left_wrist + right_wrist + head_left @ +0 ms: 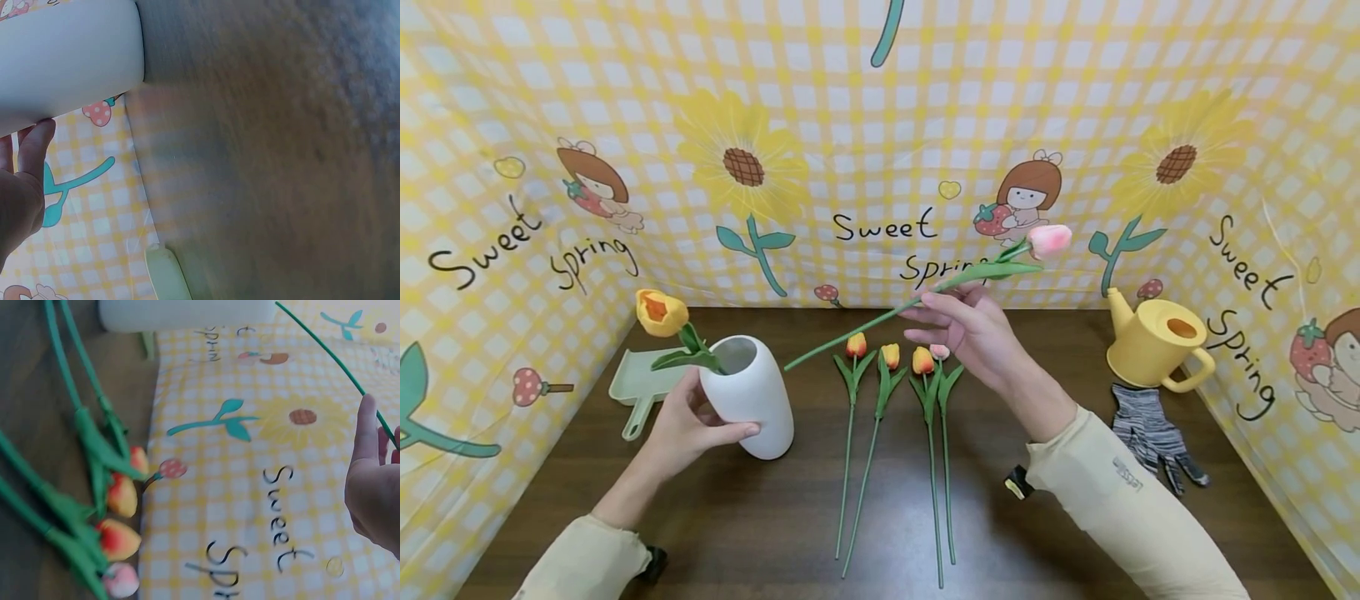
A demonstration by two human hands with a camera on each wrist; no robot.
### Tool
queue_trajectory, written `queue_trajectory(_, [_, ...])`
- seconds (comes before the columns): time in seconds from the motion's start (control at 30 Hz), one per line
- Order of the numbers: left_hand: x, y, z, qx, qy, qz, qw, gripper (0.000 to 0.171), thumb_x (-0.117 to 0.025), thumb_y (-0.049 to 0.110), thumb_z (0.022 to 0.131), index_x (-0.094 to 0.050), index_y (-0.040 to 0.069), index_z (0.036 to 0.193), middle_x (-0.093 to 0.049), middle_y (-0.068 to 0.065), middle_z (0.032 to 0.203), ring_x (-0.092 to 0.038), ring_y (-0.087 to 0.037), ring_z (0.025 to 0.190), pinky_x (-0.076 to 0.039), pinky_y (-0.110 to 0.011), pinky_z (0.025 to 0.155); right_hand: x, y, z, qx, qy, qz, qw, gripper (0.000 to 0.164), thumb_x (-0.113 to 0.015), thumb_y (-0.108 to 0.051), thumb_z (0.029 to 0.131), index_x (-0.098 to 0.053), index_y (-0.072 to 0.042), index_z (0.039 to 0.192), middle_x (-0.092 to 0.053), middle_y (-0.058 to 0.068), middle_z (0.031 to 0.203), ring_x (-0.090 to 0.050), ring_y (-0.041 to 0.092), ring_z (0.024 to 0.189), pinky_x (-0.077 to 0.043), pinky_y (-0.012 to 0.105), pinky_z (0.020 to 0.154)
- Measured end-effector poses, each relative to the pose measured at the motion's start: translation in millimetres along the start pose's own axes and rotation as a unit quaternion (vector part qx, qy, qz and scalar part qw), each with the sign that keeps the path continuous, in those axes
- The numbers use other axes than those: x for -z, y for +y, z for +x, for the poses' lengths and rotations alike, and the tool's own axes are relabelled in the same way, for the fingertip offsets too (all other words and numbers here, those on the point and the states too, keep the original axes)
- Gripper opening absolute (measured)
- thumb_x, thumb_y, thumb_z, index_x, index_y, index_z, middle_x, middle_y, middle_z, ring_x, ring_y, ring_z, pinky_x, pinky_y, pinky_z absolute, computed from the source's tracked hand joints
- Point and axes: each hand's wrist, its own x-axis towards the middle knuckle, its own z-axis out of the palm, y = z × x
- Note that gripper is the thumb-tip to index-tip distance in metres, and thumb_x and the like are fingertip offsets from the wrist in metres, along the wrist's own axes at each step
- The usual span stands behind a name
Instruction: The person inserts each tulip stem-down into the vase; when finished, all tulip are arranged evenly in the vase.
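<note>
A white vase (pixel 748 400) leans slightly at the left, its mouth toward me. My left hand (pixel 688 429) grips its side, thumb across the front. One yellow-orange tulip (pixel 662 313) stands in the vase, its bloom leaning left past the rim. To the right, my right hand (pixel 966 325) pinches the green stem of a pink tulip (pixel 1049 241) in the air. That stem slants down left, its bare end (pixel 788 367) just right of the vase and apart from it. In the right wrist view, the fingers (pixel 365 434) lie along the stem.
Several tulips lie on the dark table between the hands, including an orange-red one (pixel 856 345) and a yellow one (pixel 891 357). A pale green dustpan (pixel 640 379) lies behind the left hand. A yellow watering can (pixel 1157 342) and a grey glove (pixel 1150 429) are at the right.
</note>
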Motion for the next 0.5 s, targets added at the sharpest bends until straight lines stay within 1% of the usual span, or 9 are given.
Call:
queue_trajectory(0.07, [-0.1, 0.1, -0.4, 0.003, 0.001, 0.000, 1.0000, 0.084, -0.091, -0.013, 0.062, -0.048, 0.000, 0.133, -0.061, -0.003, 0.122, -0.066, -0.013, 0.102, -0.060, -0.028, 0.077, -7.5, -0.3, 5.7, 0.001, 0.006, -0.004, 1.000, 0.014, -0.061, 0.001, 0.099, -0.072, -0.003, 0.093, -0.074, 0.011, 0.098, -0.073, 0.028, 0.096, -0.061, 0.046, 0.079])
queue_trajectory(0.2, [0.4, 0.1, -0.5, 0.007, 0.002, 0.004, 1.0000, 0.085, -0.091, -0.014, 0.062, -0.048, 0.000, 0.134, -0.061, -0.003, 0.122, -0.066, -0.013, 0.102, -0.060, -0.027, 0.078, -19.7, 1.2, 15.8, 0.011, 0.005, -0.003, 1.000, 0.017, -0.058, 0.004, 0.099, -0.073, -0.004, 0.094, -0.073, 0.012, 0.098, -0.073, 0.029, 0.095, -0.060, 0.048, 0.079])
queue_trajectory(0.37, [1.0, 0.7, 0.1, 0.009, 0.002, 0.005, 0.9999, 0.085, -0.091, -0.014, 0.062, -0.047, 0.000, 0.135, -0.061, -0.003, 0.122, -0.066, -0.013, 0.103, -0.060, -0.027, 0.078, -31.1, 6.2, 24.4, 0.015, 0.009, -0.003, 1.000, 0.015, -0.061, 0.003, 0.097, -0.073, -0.003, 0.091, -0.073, 0.013, 0.096, -0.074, 0.030, 0.092, -0.060, 0.049, 0.080])
queue_trajectory(0.5, [0.1, 1.0, -0.3, 0.005, -0.002, 0.004, 1.0000, 0.086, -0.091, -0.014, 0.063, -0.047, 0.000, 0.136, -0.061, -0.003, 0.123, -0.066, -0.013, 0.103, -0.059, -0.027, 0.078, -39.2, 10.8, 28.8, 0.023, 0.003, -0.026, 0.999, 0.017, -0.060, 0.005, 0.097, -0.074, -0.003, 0.091, -0.072, 0.013, 0.096, -0.074, 0.029, 0.093, -0.060, 0.050, 0.079])
